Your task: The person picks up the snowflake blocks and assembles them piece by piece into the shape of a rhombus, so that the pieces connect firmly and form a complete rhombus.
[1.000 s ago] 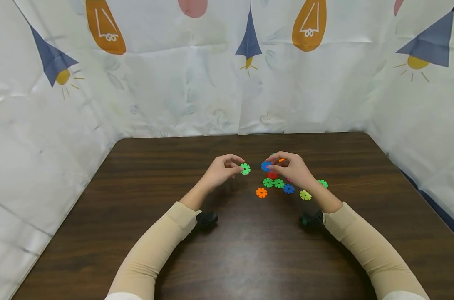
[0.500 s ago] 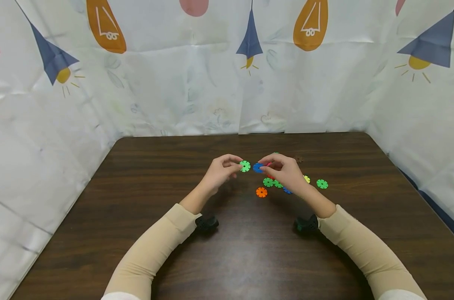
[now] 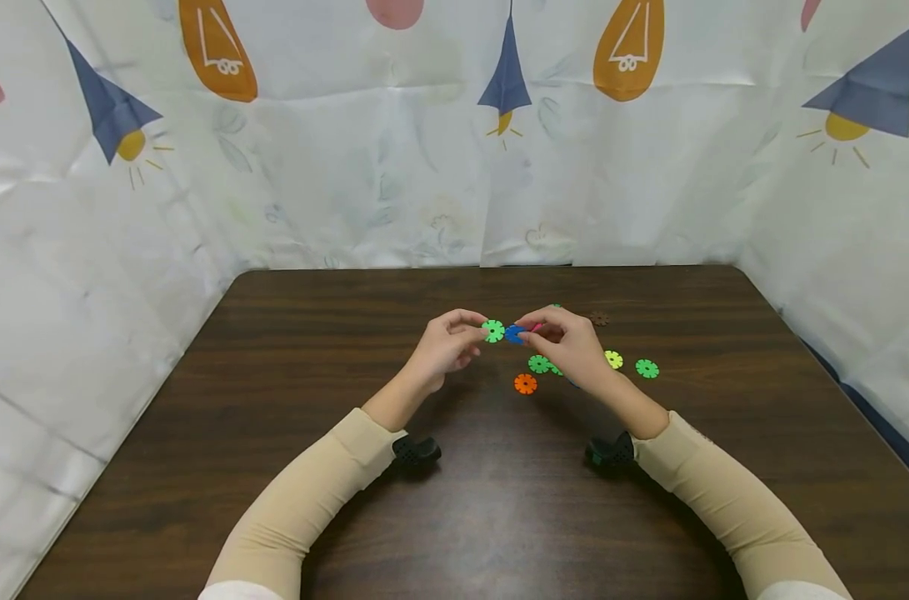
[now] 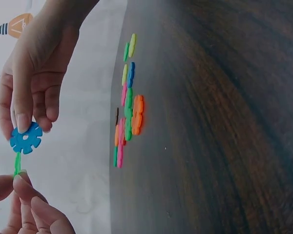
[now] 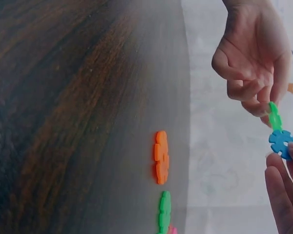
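Note:
Between thumb and fingers, my left hand pinches a green notched plastic disc, held up off the table. Facing it, my right hand pinches a blue notched disc the same way. The two discs meet edge to edge; in the left wrist view the blue disc shows its flat face while the green disc is seen edge-on. Whether their slots are interlocked I cannot tell. Below and beside the right hand lie loose discs, among them an orange one and a green one, some partly hidden by that hand.
On the right of the dark wooden table lie a yellow disc, another green disc and a brown disc. A printed white curtain stands behind the table's far edge. Each wrist wears a black camera.
My right hand has moved left with the blue disc, bringing it up against the green one. My left hand has stayed nearly in place. The yellow and brown discs have come into view.

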A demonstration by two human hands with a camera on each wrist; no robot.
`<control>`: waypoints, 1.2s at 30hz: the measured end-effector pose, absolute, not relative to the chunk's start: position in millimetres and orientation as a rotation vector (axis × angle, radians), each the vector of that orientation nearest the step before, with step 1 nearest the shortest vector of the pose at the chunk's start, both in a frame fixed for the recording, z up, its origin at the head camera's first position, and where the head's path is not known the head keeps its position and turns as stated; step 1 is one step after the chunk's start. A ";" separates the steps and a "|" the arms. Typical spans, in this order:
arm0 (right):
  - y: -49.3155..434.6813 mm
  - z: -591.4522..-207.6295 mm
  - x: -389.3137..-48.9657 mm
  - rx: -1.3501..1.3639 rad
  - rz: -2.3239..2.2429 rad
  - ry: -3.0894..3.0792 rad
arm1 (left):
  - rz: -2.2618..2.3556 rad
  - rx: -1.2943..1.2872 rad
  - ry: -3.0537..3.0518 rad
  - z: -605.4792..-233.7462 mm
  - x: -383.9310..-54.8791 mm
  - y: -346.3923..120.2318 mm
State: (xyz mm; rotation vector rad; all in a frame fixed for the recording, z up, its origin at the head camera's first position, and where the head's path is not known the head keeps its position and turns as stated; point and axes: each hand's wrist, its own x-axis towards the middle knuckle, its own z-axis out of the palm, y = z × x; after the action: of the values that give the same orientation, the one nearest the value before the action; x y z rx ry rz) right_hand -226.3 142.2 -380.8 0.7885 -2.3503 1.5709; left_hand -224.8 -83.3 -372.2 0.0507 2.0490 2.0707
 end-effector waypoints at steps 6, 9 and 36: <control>141.6 -384.2 -227.8 0.829 1.534 -2.314 | 2.098 0.014 2.011 -375.2 -224.6 -80.1; 140.3 -386.4 -227.8 0.871 1.484 -2.274 | 2.096 0.009 1.988 -376.0 -224.2 -78.4; 144.2 -385.9 -227.2 1.031 1.639 -2.067 | 2.144 0.046 1.814 -363.4 -220.5 -76.4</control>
State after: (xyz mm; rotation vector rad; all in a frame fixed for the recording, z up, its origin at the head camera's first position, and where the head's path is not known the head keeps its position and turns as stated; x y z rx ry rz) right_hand -227.2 144.2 -385.9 1.0311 -2.0668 1.6385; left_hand -220.5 -76.4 -363.4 0.0462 1.8144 2.1438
